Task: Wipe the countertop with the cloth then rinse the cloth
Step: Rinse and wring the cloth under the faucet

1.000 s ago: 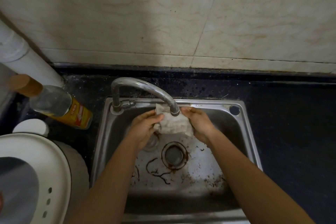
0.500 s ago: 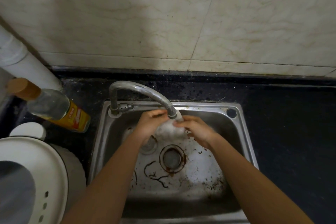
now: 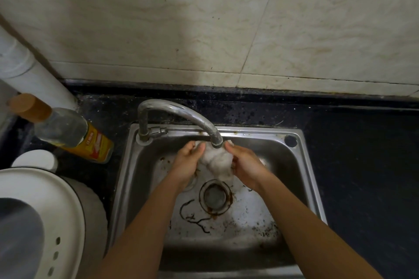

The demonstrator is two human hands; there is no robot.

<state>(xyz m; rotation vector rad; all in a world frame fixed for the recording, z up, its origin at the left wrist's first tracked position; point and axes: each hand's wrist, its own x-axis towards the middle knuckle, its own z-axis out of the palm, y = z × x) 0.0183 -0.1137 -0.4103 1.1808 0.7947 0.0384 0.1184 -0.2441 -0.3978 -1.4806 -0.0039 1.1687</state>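
cloth (image 3: 216, 161), pale and bunched into a wad, sits at the centre of the frame, right under the mouth of the tap (image 3: 181, 113) and above the basin, presumably so water falls straight onto it and runs off below. left hand (image 3: 188, 163) grips its left side, fingers curled round the wad; right hand (image 3: 246, 166) grips the right side the same way, the two facing each other as if to rub or wring the fabric between them. a stream of water is too faint to make out, though the basin floor round the drain (image 3: 215, 196) looks wet and whitish. by this, wiping seems done and rinsing is in hand. outward, the sink (image 3: 315, 188) is set into a dark countertop (image 3: 362, 154); a bottle (image 3: 74, 133) with a yellow label stands at the left, near the sink's corner, and a white appliance (image 3: 45, 199) fills the lower left.
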